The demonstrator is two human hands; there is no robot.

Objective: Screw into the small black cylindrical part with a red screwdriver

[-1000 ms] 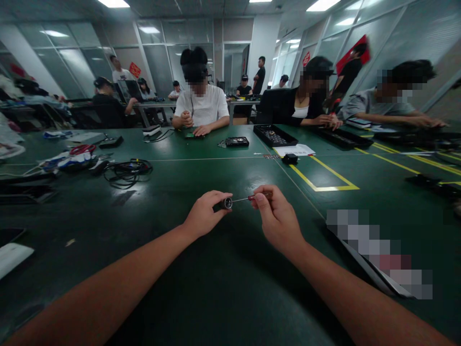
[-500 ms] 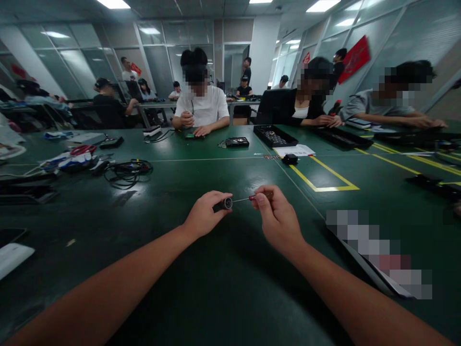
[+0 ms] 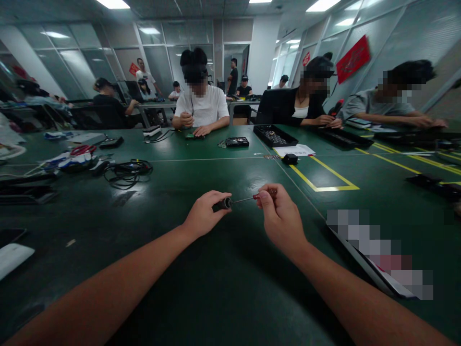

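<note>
Over the bench (image 3: 201, 173) I see left-hand grip (image 3: 206, 214) closed around a dark cylinder (image 3: 224, 203); at its 3 o'clock, right-hand grip (image 3: 283, 217) pinches a red-handled screwdriver (image 3: 256, 196), tip at the cylinder's mouth.

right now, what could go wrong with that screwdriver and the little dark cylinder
The screwdriver points at the round end of the dark cylinder, close to the left hand gripping it, so a slip might jab those fingers. The dark cylinder is visibly supported only by that grip, so a hard push could perhaps twist it loose.
</note>
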